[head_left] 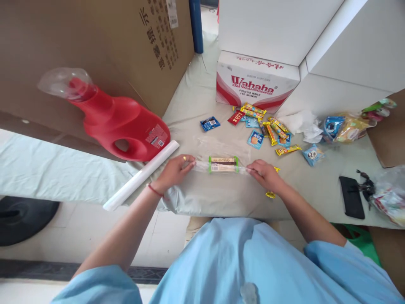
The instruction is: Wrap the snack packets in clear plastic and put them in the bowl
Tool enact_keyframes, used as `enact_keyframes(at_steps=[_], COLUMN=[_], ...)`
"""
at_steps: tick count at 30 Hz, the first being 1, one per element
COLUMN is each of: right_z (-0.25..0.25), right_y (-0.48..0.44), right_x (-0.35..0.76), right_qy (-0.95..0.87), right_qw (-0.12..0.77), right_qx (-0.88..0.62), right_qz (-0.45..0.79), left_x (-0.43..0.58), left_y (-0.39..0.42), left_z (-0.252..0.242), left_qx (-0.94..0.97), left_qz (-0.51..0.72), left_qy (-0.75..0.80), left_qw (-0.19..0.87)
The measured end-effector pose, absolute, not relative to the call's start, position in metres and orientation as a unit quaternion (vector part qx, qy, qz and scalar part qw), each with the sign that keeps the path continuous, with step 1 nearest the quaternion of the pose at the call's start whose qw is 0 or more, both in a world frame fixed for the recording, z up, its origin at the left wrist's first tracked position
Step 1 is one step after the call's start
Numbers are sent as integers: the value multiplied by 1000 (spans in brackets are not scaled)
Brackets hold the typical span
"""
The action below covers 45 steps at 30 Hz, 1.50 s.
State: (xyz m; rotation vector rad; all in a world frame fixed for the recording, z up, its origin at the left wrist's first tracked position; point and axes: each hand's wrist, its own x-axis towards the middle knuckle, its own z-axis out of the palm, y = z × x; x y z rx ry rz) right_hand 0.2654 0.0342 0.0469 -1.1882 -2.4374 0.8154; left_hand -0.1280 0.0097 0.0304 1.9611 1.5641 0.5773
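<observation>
A sheet of clear plastic film (215, 145) lies on the cloth-covered table, its near edge folded over wrapped snack bars (223, 164) with green ends. My left hand (177, 169) pinches the film's left side between thumb and fingers. On the right, my right hand (265, 172) grips the opposite side, so the film stretches between both hands. The bars lie side by side in the middle, touched by neither hand. Close to my left hand rests a white roll (142, 175). Beside and partly under my right hand is a yellow wrapper (270, 194).
A red detergent jug (126, 122) lies at the left against a large cardboard box (126, 50). Behind the scattered small snack packets (255, 139) stands a Wahaha water carton (256, 82). A black phone (352, 197) with keys lies at the right, near plastic bags (392, 194).
</observation>
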Motion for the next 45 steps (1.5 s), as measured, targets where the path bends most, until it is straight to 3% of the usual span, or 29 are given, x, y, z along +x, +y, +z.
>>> enact_keyframes(at_steps=[5, 8, 14, 16, 19, 23, 27, 34, 40, 45], right_z=[50, 42, 54, 59, 56, 42, 36, 43, 63, 57], right_y=[90, 101, 114, 125, 138, 151, 167, 181, 149, 84], right_x=[247, 242, 234, 218, 185, 151, 142, 140, 147, 164], right_qy=[-812, -787, -815, -828, -844, -833, -804, -838, -891, -933], right_qw=[23, -69, 18, 27, 0, -31, -62, -43, 63, -26], right_qx=[-527, -579, -572, -552, -524, -541, -552, -476, -397, -331], right_qz=[249, 200, 93, 96, 119, 115, 211, 264, 208, 137], left_x=[-119, -118, -102, -78, -36, -5, -5, -5, -2, -12], left_y=[66, 70, 5, -17, -27, -4, 11, 6, 7, 6], left_z=[18, 10, 37, 48, 53, 38, 22, 17, 15, 4], left_qx=[725, 698, 595, 625, 739, 770, 770, 772, 765, 736], left_qz=[179, 222, 334, 357, 312, 165, 96, 94, 132, 227], left_qy=[620, 660, 730, 689, 596, 615, 625, 623, 625, 613], left_qw=[239, 163, -36, -83, -48, 36, 82, 85, 82, 173])
